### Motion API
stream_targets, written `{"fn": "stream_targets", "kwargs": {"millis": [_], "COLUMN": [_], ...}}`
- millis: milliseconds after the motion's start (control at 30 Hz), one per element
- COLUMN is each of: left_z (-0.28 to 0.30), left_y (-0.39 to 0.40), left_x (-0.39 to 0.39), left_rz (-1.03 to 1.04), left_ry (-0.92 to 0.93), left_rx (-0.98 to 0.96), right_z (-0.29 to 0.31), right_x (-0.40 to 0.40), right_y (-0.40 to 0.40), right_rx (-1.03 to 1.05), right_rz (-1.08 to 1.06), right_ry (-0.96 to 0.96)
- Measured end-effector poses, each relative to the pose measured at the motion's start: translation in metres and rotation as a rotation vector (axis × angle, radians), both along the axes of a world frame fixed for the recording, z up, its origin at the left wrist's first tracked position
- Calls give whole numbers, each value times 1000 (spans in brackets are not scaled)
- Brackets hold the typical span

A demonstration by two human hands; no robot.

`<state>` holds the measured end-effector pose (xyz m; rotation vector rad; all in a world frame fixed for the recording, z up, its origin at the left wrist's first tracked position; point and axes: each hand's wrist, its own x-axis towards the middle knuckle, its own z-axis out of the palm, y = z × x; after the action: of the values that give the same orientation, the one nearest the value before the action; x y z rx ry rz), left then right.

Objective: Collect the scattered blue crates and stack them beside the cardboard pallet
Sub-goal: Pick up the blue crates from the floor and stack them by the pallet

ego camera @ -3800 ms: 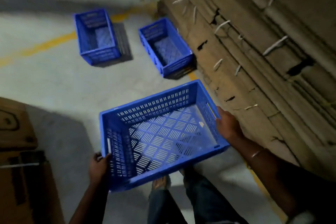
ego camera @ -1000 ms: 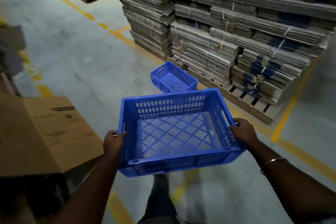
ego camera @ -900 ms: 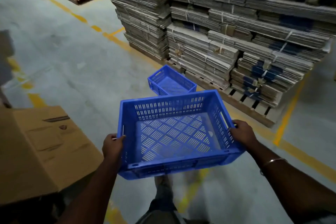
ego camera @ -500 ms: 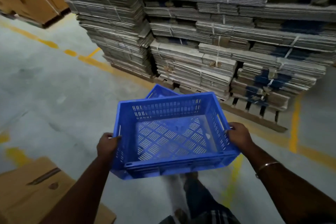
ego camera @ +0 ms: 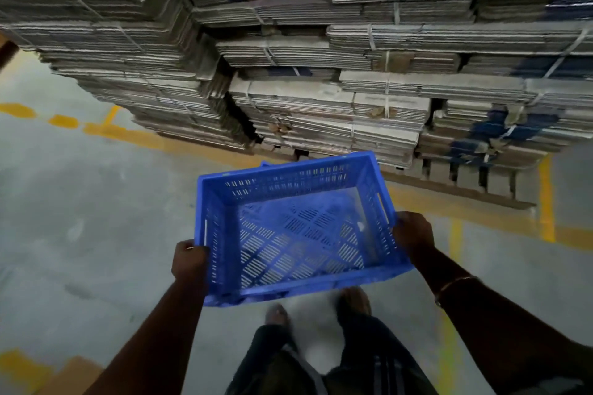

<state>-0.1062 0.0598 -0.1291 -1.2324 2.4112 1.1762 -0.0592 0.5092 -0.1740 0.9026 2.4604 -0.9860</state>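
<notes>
Carrying empty blue slotted plastic crate (ego camera: 298, 228) at frame ctr, long axis L-R; left hand (ego camera: 189, 258) & right hand (ego camera: 412, 229) gripping its short ends. Second blue crate's corner (ego camera: 264, 164) peeks just beyond far rim, beside stacked flat-cardboard pallet (ego camera: 321, 74) above.

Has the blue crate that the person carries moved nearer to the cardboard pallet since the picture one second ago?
Yes. The carried blue crate, held by left hand and right hand, is now much closer to the cardboard pallet; its far rim overlaps the pallet's base.
</notes>
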Motion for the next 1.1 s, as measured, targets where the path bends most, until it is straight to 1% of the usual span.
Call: {"fn": "stream_targets", "kwargs": {"millis": [67,133,200,267,333,400,467,567,633,733,900,1000,1100], "left_z": [-3,-7,-19,-41,-62,-81,-90,-135,-166,-182,-250,-283,-311], "left_y": [-1,-4,-17,-39,-62,-80,-90,-113,-123,-114,-108,-104,-96], "left_x": [-30,-59,-89,-118,-148,-172,-192,-217,-230,-245,-283,-311,-331], "left_rz": [-28,-14,-40,-74,-135,-166,-130,-111,-110,-75,-69,-72,-110], "left_ry": [9,20,5,-27,-87,-109,-96,-117,-139,-132,-116,-109,-98], "left_rx": [6,43,80,120,164,197,230,271,285,316,417,460,460], "right_z": [-4,-9,-16,-26,-37,-45,-54,-75,-97,-135,-202,-225,-245], "right_x": [-16,-27,-36,-44,-50,-53,-55,-58,-63,-73,-97,-115,-129], "right_y": [-14,-30,-47,-67,-90,-112,-133,-158,-167,-172,-175,-172,-167], "right_rx": [-14,-4,38,100,132,118,94,55,59,44,-21,-10,-9], "right_rz": [-88,-177,-214,-171,-174,-222,-295,-360,-371,-386,-501,-532,-583], "right_ry": [-2,-25,-50,-122,-202,-288,-344,-416,-429,-396,-326,-306,-291]}}
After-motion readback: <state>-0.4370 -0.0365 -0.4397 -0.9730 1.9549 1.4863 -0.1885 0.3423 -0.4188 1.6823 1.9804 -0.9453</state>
